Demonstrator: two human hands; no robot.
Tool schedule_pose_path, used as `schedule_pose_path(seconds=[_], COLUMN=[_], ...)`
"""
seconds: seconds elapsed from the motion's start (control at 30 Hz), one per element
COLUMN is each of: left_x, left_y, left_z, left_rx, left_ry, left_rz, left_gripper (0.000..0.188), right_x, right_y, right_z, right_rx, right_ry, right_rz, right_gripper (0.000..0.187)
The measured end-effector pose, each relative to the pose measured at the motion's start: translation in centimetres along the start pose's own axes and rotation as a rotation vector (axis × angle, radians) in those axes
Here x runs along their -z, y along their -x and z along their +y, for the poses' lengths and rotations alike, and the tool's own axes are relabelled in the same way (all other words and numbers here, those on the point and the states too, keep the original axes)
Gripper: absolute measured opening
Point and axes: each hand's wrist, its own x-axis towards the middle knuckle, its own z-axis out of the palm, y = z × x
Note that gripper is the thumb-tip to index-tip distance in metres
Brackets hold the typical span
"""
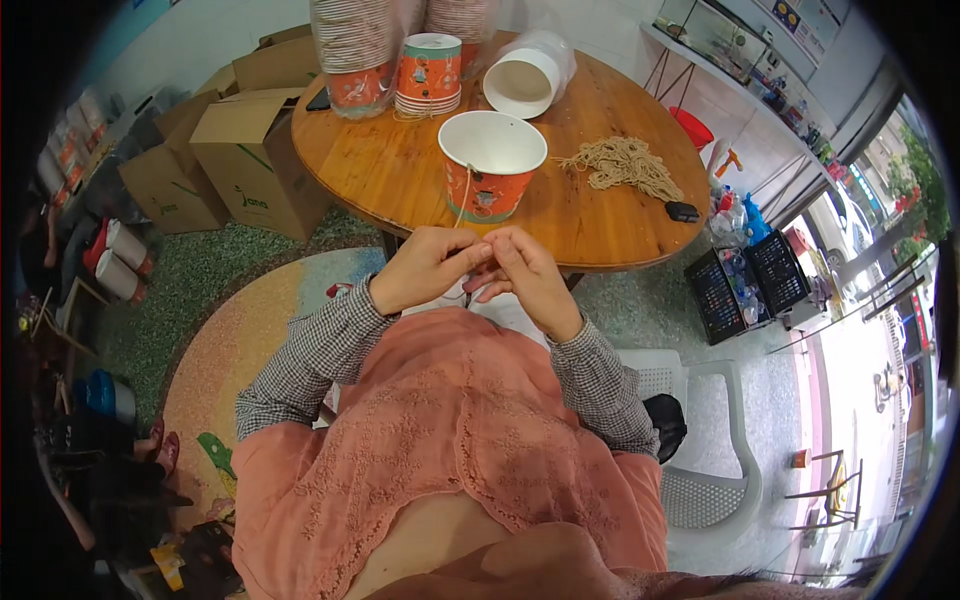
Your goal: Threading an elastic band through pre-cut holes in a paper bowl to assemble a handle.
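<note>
An orange paper bucket [490,185] with a white inside stands upright at the table's near edge. From a hole in its wall, a thin tan string [465,195] hangs down to my hands. My left hand [432,268] is closed at the string's lower end, thumb and forefinger pressed together. Against its fingertips, my right hand [530,278] pinches with thumb and forefinger, its other fingers bent below. What the right fingertips hold is hidden. Farther right on the table lies a loose bundle of tan strings [628,165].
Behind the bucket stand an upside-down bucket stack [430,75], a tall wrapped stack [357,60] and a white bucket on its side [522,82]. A small black object [682,212] lies at the table's right edge. Cardboard boxes [250,160] stand left, a white plastic chair [715,480] right.
</note>
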Motion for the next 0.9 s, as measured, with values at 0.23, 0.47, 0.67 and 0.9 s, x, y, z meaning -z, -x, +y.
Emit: schedule_pose_path(seconds=[0.23, 0.47, 0.67, 0.9], left_x=[0.8, 1.2, 1.0, -1.2], left_y=[0.6, 0.9, 1.1, 0.8], left_z=[0.2, -0.3, -1.4, -0.6], left_rx=[0.113, 0.250, 0.205, 0.266], left_ry=[0.178, 0.395, 0.405, 0.360], left_rz=[-0.072, 0.106, 0.225, -0.011], left_gripper=[0.032, 0.031, 0.036, 0.032], right_x=[-0.1, 1.0, 1.7, 2.0], right_y=[0.3, 1.3, 1.8, 1.9], right_z=[-0.5, -0.3, -0.6, -0.3], right_rx=[0.023, 0.150, 0.123, 0.124], right_ry=[0.128, 0.267, 0.267, 0.242], right_rz=[0.096, 0.229, 0.229, 0.213], right_gripper=[0.014, 0.010, 0.012, 0.013])
